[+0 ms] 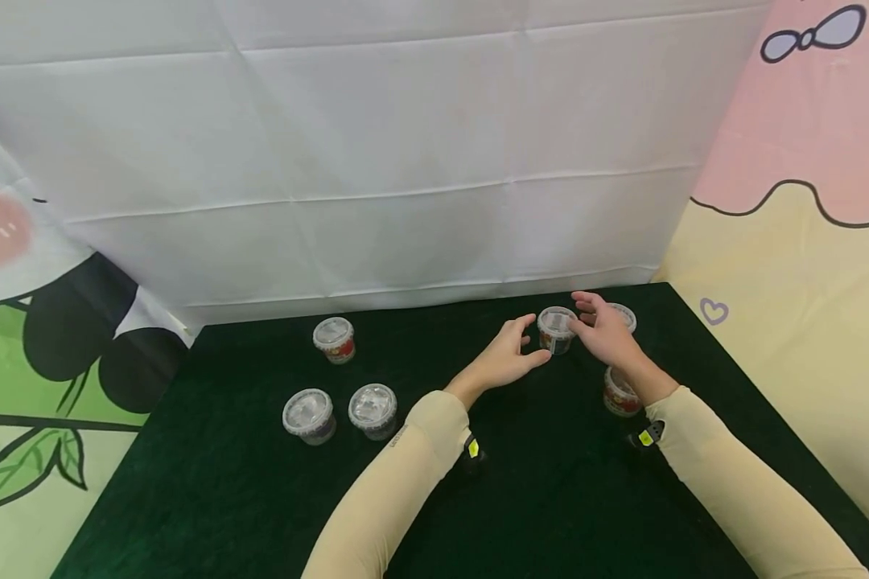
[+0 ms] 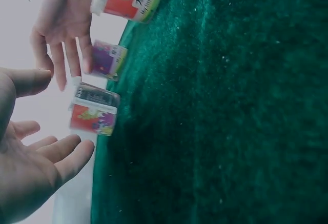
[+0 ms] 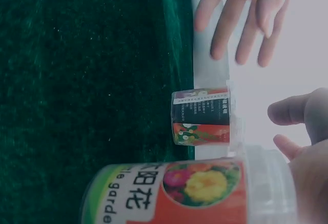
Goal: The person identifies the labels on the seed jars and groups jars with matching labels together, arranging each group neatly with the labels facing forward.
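A small lidded plastic cup point(image 1: 556, 331) with a red and black label stands upright at the back right of the dark green cloth. To its left, my left hand point(image 1: 502, 355) reaches toward it, thumb and fingers spread apart. My right hand point(image 1: 605, 331) hovers at the cup's other side with loosely bent fingers. In the left wrist view a gap shows between the left fingers and the cup point(image 2: 94, 110). The right wrist view shows the right thumb and fingers apart from the cup point(image 3: 202, 116) too. Neither hand grips anything.
Behind the right hand stands another cup point(image 1: 625, 317), partly hidden; one more cup point(image 1: 620, 394) sits under the right wrist. Three cups stand to the left: one at the back point(image 1: 335, 341), two nearer point(image 1: 309, 416). A white cloth wall point(image 1: 376, 241) rises behind the table.
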`<state>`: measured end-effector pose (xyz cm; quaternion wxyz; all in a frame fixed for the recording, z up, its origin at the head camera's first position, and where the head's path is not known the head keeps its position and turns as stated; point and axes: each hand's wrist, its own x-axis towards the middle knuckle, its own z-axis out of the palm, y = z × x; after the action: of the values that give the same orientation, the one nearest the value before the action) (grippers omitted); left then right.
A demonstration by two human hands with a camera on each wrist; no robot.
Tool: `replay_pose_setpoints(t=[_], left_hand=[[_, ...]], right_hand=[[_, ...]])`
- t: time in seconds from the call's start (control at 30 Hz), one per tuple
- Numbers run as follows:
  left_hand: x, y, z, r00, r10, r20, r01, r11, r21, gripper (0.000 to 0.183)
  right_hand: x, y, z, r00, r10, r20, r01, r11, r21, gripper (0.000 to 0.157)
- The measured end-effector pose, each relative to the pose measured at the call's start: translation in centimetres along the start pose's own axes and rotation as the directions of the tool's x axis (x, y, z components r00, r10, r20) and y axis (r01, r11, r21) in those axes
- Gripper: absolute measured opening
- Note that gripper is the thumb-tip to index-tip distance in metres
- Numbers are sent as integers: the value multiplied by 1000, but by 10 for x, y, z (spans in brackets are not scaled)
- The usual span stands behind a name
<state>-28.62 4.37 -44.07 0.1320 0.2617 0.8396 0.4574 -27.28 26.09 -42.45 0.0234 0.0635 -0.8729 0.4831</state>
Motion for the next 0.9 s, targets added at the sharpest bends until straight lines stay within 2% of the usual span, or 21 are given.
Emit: replay_pose_setpoints(t=[0.2, 0.4, 0.9], left_hand=[[12, 0, 10, 999, -21, -25, 20, 999, -29, 72], [14, 0, 17, 1000, -20, -23, 19, 998, -52, 70], [16, -7, 20, 999, -19, -36, 17, 998, -53, 70]], right_hand=[[0, 1, 3, 998, 20, 57, -18, 999, -38, 58], [2, 0, 7, 994, 27, 104, -15, 994, -110, 61], [3, 0, 10, 993, 38, 110, -21, 989, -149, 62]])
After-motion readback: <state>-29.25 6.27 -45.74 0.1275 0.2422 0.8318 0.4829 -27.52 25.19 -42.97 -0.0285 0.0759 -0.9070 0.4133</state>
